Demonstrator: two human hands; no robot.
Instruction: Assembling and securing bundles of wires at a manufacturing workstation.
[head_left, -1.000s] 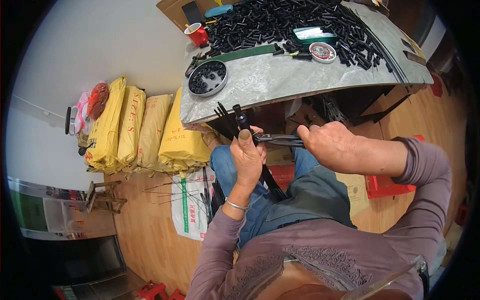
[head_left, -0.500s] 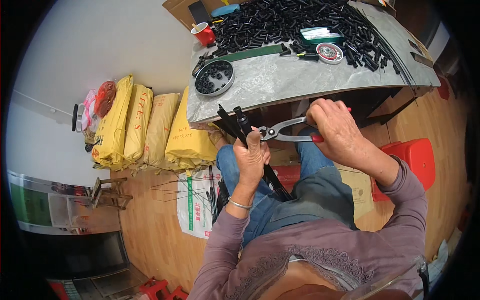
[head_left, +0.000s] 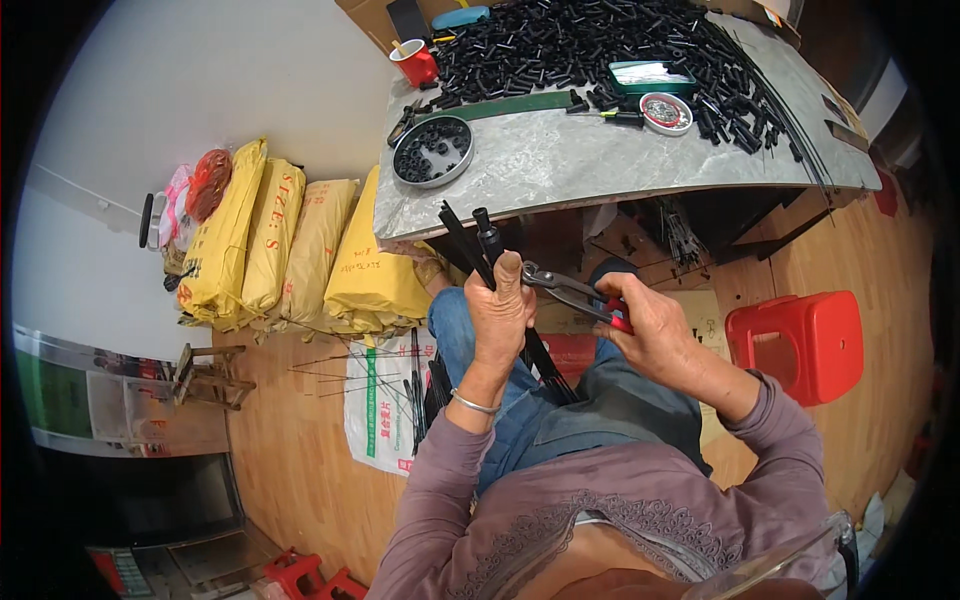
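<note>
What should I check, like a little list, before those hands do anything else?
1. Left hand closed around the thin black rods: ok.
2. Short black cylindrical tube poking up above that hand: ok, its top end shows.
3. Right hand on the grey metal pliers with red grips: ok, it holds the handles.
4. Thumb well away from the pliers' metal head: not ok, I'd say; they are right beside each other.
5. Pliers biting on something: cannot tell, the tip is too small and partly hidden.
6. Round tray of small black pieces sitting flat on the grey marbled table: ok.
</note>
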